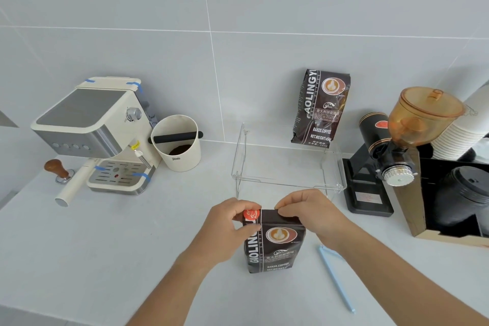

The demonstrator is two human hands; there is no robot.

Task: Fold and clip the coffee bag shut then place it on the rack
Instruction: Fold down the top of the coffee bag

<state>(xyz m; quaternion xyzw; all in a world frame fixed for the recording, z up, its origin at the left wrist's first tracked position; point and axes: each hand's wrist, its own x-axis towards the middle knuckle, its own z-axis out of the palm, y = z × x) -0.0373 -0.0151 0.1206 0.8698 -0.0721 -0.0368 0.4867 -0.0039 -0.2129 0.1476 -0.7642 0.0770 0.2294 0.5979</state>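
folding now: my left hand (229,222) and right hand (308,210) both pinch the coffee bag (274,242) top; next i'd grab the clip (336,276).

The coffee bag (275,242) stands before the rack (288,164) (another bag (320,108) on it), clip (336,276) to its right.

Coffee bag (275,242) top corners hidden under fingers, cup stack (460,130) and box (449,201) cut off at right edge
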